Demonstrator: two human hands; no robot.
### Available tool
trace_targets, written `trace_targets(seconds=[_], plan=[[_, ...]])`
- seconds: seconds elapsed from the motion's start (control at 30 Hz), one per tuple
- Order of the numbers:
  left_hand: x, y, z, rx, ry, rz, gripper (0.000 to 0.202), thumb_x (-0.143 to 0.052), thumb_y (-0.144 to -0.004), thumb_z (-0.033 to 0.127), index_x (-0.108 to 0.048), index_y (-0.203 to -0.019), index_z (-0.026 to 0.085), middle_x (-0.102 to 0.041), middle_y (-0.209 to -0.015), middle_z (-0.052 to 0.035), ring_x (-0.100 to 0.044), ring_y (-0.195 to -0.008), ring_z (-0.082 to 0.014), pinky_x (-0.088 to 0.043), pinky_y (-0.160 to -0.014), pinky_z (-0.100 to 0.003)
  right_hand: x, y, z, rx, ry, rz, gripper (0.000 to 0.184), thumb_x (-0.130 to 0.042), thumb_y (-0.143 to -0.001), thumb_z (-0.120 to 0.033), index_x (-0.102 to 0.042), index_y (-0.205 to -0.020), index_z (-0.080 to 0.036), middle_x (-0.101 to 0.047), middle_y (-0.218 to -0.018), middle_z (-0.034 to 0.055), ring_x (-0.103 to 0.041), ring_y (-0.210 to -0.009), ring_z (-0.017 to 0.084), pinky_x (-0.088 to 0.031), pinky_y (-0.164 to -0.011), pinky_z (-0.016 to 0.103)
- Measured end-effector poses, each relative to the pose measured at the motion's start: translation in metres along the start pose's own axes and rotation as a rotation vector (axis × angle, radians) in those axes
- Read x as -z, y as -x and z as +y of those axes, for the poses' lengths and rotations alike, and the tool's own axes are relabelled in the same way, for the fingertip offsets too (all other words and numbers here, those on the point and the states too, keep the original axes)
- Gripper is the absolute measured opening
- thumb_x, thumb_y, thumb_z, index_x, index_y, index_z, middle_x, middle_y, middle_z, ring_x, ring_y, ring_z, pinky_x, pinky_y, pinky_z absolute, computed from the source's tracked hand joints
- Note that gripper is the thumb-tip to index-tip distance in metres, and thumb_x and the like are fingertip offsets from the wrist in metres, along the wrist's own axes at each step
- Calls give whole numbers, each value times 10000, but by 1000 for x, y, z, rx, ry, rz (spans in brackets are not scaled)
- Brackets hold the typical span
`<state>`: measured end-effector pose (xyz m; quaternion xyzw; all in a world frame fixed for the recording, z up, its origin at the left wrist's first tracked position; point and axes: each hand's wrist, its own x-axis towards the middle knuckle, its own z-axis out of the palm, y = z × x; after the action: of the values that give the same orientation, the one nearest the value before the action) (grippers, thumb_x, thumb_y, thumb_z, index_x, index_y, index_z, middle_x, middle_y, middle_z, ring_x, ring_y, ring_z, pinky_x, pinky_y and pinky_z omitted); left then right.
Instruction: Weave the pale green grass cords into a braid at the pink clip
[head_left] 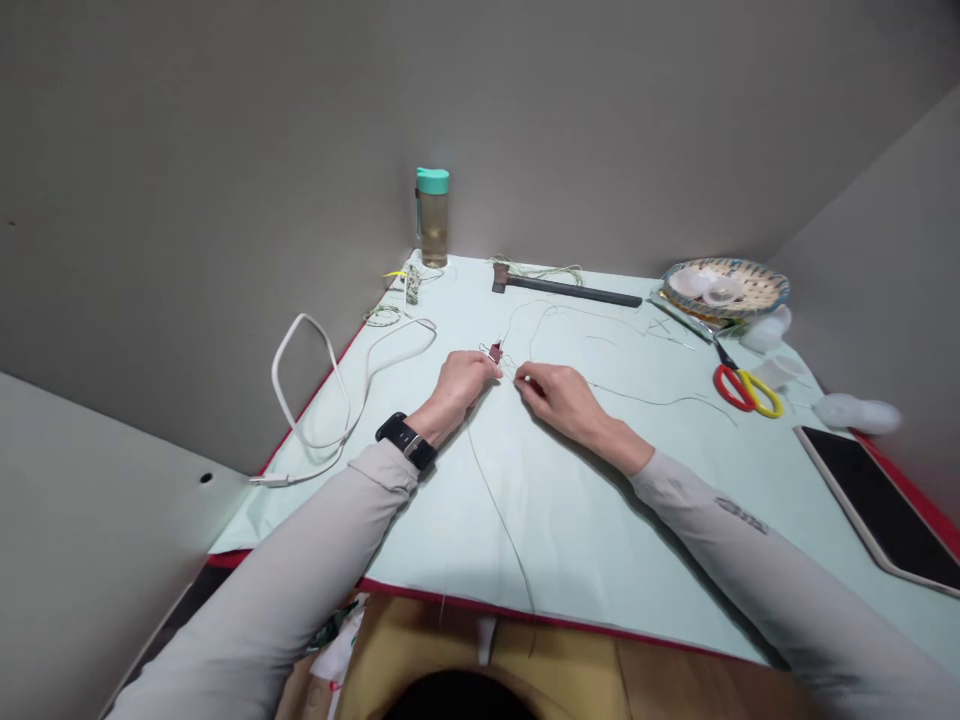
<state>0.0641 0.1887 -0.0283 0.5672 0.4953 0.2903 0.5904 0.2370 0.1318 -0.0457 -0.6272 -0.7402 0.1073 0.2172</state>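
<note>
Midway across the bench [570,560], the left hand [461,382] is clamped on the clip [496,352]; just beside it, the right hand [559,393] pinches thin cord [508,363]. Print [741,515] on the right sleeve [690,492] is too small to read.

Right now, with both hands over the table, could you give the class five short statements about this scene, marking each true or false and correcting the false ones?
1. The black watch is on the left wrist. True.
2. The dark red clip is closer to the right hand than to the left hand. False: the clip is right by the left hand's fingertips, apart from the right hand.
3. A thin strand runs from near the left hand toward the table's near edge. True.
4. The scissors lie to the left of the hammer. False: the scissors lie to the right of the hammer.
5. The bottle lies on its side. False: the bottle stands upright.
</note>
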Motion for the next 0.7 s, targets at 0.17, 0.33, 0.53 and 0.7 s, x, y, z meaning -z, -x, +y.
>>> trace_targets(seconds=[0.17,0.33,0.53,0.7], plan=[[-2,3,2,-70,32,27,81,-703,-690,205,-652,-661,149,-460,-500,53,-337,-479,-85,-239,-496,-250,-5,8,-17,153,-13,-62,189,-494,-934,-133,-652,-830,-150,-618,-790,55,-439,-666,130,-270,-659,267],[0,1,-2,-98,18,10,110,-709,-660,233,-668,-603,148,-490,-502,28,-392,-511,-100,-287,-527,-256,7,-9,-17,185,-101,35,194,-528,-925,-110,-717,-942,-148,-634,-863,50,-513,-736,128,-370,-734,252],[1,0,-5,-118,-6,-14,125,-701,-672,261,-690,-617,149,-521,-519,18,-421,-525,-107,-325,-541,-252,10,-35,-6,136,-194,185,119,-641,-924,-193,-746,-877,-163,-598,-828,33,-483,-715,130,-387,-732,271],[2,-1,-6,-121,-17,-1,130,-687,-698,247,-697,-622,142,-565,-549,0,-495,-563,-121,-386,-589,-258,-7,-47,-2,152,-250,221,75,-679,-890,-174,-746,-857,-165,-601,-855,32,-464,-706,124,-391,-721,272]])
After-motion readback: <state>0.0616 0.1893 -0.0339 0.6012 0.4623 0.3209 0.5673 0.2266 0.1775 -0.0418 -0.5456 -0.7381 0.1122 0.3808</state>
